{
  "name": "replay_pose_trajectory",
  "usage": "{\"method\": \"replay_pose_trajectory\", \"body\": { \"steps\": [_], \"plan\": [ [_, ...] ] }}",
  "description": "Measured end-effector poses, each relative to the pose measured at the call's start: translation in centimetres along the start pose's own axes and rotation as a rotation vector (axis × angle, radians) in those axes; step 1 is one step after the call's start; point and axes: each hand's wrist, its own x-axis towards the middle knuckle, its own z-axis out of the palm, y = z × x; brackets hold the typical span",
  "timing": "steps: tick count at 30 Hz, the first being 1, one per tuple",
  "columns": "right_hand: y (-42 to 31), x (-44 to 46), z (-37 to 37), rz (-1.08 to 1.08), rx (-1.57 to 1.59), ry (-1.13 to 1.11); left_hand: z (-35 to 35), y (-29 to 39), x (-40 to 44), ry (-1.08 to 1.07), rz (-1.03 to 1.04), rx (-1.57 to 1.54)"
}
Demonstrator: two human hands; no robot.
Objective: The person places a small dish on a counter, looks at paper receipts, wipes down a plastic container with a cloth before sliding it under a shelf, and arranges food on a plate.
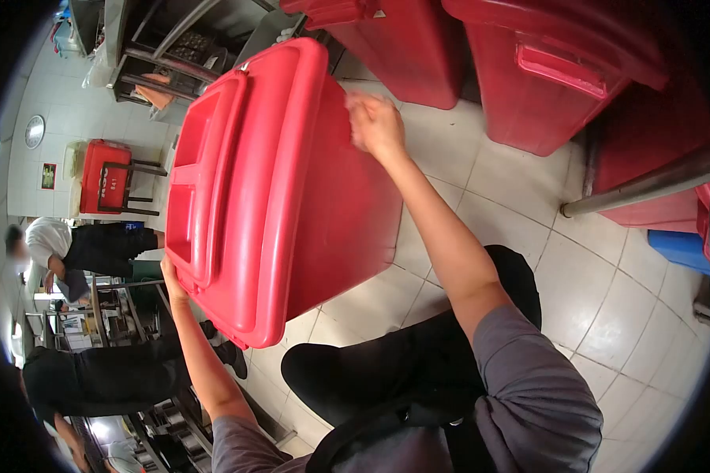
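Observation:
A large red plastic bin [339, 205] with its red lid [272, 181] on fills the middle of the head view, tilted in the picture. My left hand [172, 280] is at the lid's lower left edge and appears to grip it; most of its fingers are hidden behind the edge. Beside the upper right wall of the bin is my right hand [377, 126], its fingers bent and blurred by motion. Whether it touches the wall or holds anything cannot be made out.
More red bins [560, 71] stand at the upper right, near a metal leg [643, 189] and a blue object [681, 251]. Metal racks [162, 63] are at the upper left. Two people [95, 244] are at the left. Pale tiles [513, 221] cover the floor.

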Motion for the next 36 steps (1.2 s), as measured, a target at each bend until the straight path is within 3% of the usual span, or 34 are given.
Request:
{"method": "replay_pose_trajectory", "body": {
  "steps": [1,3,6,8,11,13,14,17,19,21,22,23,25,27,28,31,35,36],
  "plan": [
    [-0.5,0.5,1.3,-0.203,0.034,0.063,0.5,0.1,0.3,-0.001,-0.002,0.001],
    [-4.6,-1.6,1.5,-0.407,-0.311,0.205,0.4,0.1,0.0,0.011,0.054,0.051],
    [1.3,-2.3,1.7,-0.228,-0.165,0.203,-4.2,-5.0,1.1,0.207,0.081,0.249],
    [0.5,-2.2,0.5,-0.175,-0.291,0.158,-2.1,-3.0,0.5,0.158,0.061,0.190],
    [-6.5,-2.0,1.0,-0.196,-0.252,0.098,-1.3,-1.9,0.7,0.051,-0.003,0.119],
    [-6.1,-2.8,2.0,-0.257,-0.266,0.159,-0.6,-1.7,0.2,0.194,0.049,0.164],
    [-5.1,-3.6,1.7,-0.219,-0.189,0.145,0.0,-0.4,0.0,0.081,0.062,0.243],
    [1.0,-2.0,0.6,-0.562,-0.440,0.233,1.8,0.9,-0.6,0.073,0.089,0.262],
    [-4.4,-2.6,0.2,0.227,-0.057,-0.108,1.7,0.5,-0.4,0.049,0.103,0.250],
    [-5.7,-1.9,1.9,-0.398,-0.276,0.128,1.3,-0.3,-0.2,0.086,0.038,0.068],
    [-5.5,-1.7,2.5,-0.412,-0.216,0.142,2.6,0.7,-1.0,0.168,0.012,0.038],
    [-5.0,-2.4,2.6,-0.419,-0.160,0.157,0.8,-0.7,-0.8,0.103,-0.043,-0.027],
    [-0.4,-4.8,1.7,-0.223,0.112,0.120,1.8,0.3,-1.1,0.063,-0.056,-0.123],
    [12.6,-8.7,1.0,0.244,0.812,0.061,0.9,-1.0,-1.2,0.108,-0.100,-0.171],
    [18.9,-12.5,0.7,0.376,1.037,0.078,0.8,-1.4,-0.8,0.149,-0.129,-0.227],
    [28.3,-23.1,-0.2,0.391,1.068,0.068,0.8,-1.1,-0.9,0.094,-0.147,-0.271],
    [16.5,-22.6,1.7,0.427,0.729,0.273,-1.3,-3.3,-0.3,0.209,-0.158,-0.235],
    [11.6,-21.0,2.2,0.377,0.831,0.229,-0.8,-3.1,-0.3,0.191,-0.162,-0.243]
  ]
}}
